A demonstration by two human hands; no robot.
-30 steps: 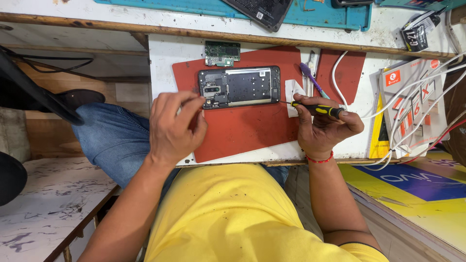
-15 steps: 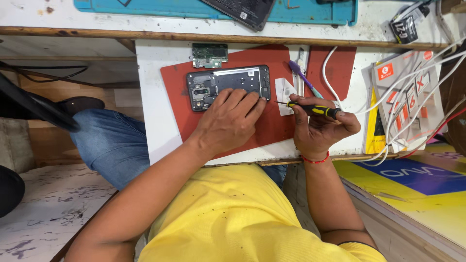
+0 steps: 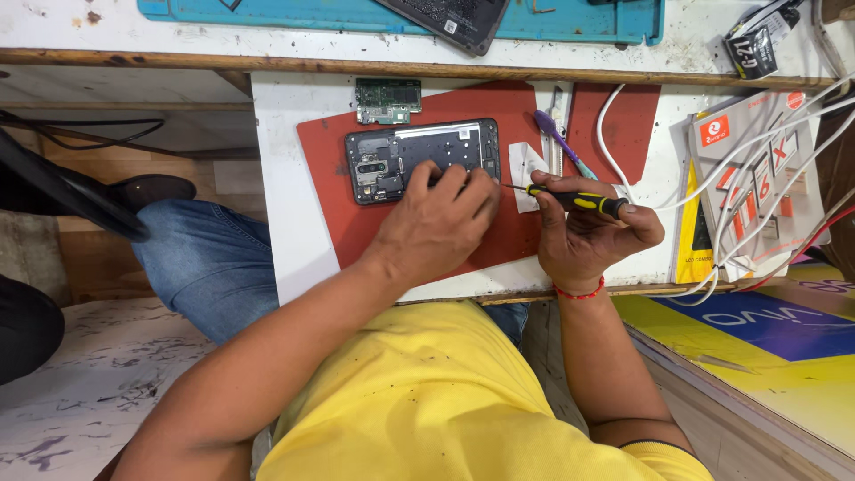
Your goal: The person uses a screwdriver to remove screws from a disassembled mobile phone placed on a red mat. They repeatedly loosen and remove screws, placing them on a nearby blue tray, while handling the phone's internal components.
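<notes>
Left hand presses open black phone on red mat; right hand grips yellow-black screwdriver. Tip could slip, maybe scratch phone parts.

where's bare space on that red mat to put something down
Bare red mat lies left of the left hand, below the opened phone. Another free patch is the separate red piece past the white cable. It is crowded between the phone and the screwdriver in the right hand.

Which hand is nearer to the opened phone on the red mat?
Left. The left hand rests its fingers on the opened phone. The right hand stays apart, beside the phone, holding a screwdriver.
</notes>
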